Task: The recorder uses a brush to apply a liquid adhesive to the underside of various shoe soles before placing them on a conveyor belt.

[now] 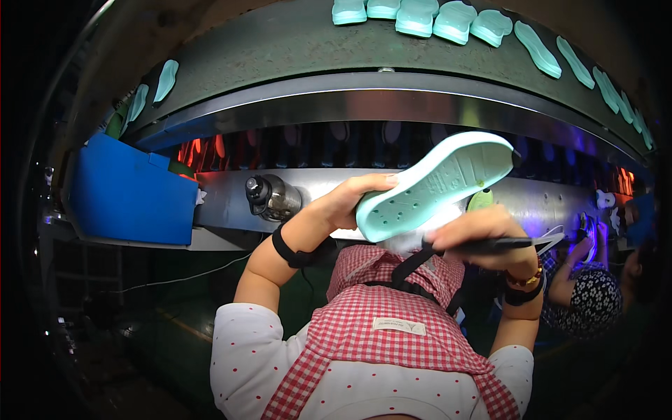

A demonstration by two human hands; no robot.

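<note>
My left hand [348, 199] grips the edge of a mint-green shoe sole [439, 183], its thumb on the near upper side. The sole is tilted up toward the right, with small holes at its lower-left end and a ribbed inner face. Its far right tip looks dark. My right hand [484, 229], slightly blurred, is closed around a black-handled brush [502, 246], just below and right of the sole. Whitish bristles show blurred near the sole's lower edge; whether they touch it I cannot tell.
A conveyor belt [280, 66] carries several mint-green soles [455, 22] beyond the metal workbench [224, 189]. On the bench stand a dark-lidded bottle [280, 198] and, behind my right hand, a yellow-green piece [480, 200]. A blue bin [133, 189] is at left; a co-worker [591, 297] sits at right.
</note>
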